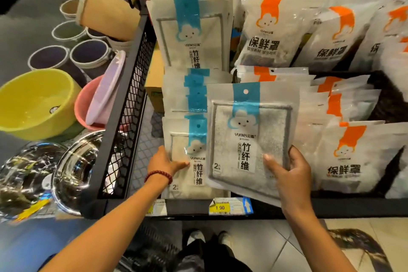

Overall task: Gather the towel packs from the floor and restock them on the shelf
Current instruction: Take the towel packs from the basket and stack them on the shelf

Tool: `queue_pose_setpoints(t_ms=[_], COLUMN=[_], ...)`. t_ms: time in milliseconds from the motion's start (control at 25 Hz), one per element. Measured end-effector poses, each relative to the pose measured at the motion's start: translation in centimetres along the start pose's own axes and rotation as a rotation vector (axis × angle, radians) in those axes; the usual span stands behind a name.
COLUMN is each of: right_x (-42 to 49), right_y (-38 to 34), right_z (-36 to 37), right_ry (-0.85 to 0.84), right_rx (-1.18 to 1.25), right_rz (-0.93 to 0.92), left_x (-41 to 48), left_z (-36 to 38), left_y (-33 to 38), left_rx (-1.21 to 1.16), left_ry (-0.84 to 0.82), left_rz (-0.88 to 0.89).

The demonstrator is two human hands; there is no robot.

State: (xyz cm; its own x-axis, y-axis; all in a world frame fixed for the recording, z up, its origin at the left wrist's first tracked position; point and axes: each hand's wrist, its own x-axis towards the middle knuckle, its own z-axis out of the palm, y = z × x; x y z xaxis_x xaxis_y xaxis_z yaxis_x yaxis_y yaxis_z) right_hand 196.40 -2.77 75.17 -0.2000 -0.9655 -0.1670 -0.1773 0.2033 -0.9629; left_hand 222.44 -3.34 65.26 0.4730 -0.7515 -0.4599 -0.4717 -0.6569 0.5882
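A: Basin (pixel 37 104), yellow, far left; left hand (pixel 164 162) next, fingers straight, pressing the shelved towel pack (pixel 187 168).
B: Right hand (pixel 291 174) grips the grey towel pack (pixel 249 139), fingers curled round it, over the shelf (pixel 331 207) front.

Towel pack (pixel 249 139): glossy plastic film, part clear, part frosted, blue printed band. Cloth inside is grey, rough terry nap, darker bound edge.
Shelf packs (pixel 187 161): same film, cream cloth.
Orange packs (pixel 353 161): crinkled glossy plastic film, glare spots.
Shelf frame (pixel 118 117): black matt metal, diamond mesh side.
Yellow basin (pixel 37 104): smooth glossy plastic.
Steel bowls (pixel 75 168): mirror-polished metal.
Price tag (pixel 220 206): printed paper.
Bracelet (pixel 159 175): smooth dark red beads.
Floor tiles (pixel 364 225): smooth, semi-gloss.
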Motion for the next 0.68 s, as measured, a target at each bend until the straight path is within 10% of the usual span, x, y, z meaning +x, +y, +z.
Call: queue_pose_setpoints(t_ms=[440,680], right_x=[0.5,0.8], right_y=[2.0,3.6], right_z=[8.1,10.6], right_ry=[-0.343,-0.331], right_rx=[-0.159,-0.777], right_rz=[0.084,0.017], left_x=[1.2,1.6], left_z=[-4.5,-4.3], left_y=[-3.1,-3.0], left_rx=[-0.172,-0.189], left_ry=[-0.086,-0.106], left_rz=[0.017,-0.009])
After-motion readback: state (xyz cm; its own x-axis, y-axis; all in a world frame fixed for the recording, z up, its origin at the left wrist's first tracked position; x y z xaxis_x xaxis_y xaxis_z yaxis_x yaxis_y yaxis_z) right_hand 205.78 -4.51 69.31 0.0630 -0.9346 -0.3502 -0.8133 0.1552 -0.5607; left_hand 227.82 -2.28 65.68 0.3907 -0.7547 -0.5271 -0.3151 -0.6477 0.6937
